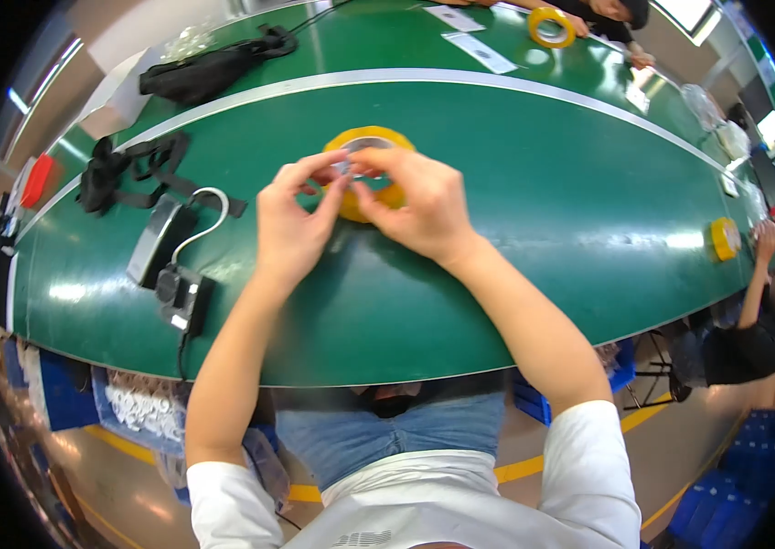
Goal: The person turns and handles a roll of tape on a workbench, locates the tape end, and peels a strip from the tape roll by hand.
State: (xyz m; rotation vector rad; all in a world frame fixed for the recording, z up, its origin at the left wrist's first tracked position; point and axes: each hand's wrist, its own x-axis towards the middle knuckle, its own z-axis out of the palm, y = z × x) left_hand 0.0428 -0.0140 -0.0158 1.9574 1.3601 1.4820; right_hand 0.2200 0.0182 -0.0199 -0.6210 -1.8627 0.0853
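Observation:
Both hands meet above a roll of yellow tape (375, 137) that lies on the green table (534, 229). My left hand (294, 215) is closed in a pinch, thumb against fingertips. My right hand (422, 199) pinches from the other side, its fingertips close to the left ones. Between the fingertips is a small greyish piece (343, 167), too small and blurred to name. The hands cover part of the tape roll behind them.
To the left lie a black box-like device (162, 240) with a white cable, and black straps (145, 169). A black bag (213, 78) rests at the back. Another tape roll (725, 239) sits on the right, near a co-worker's hand (766, 241). Blue bins stand below the edge.

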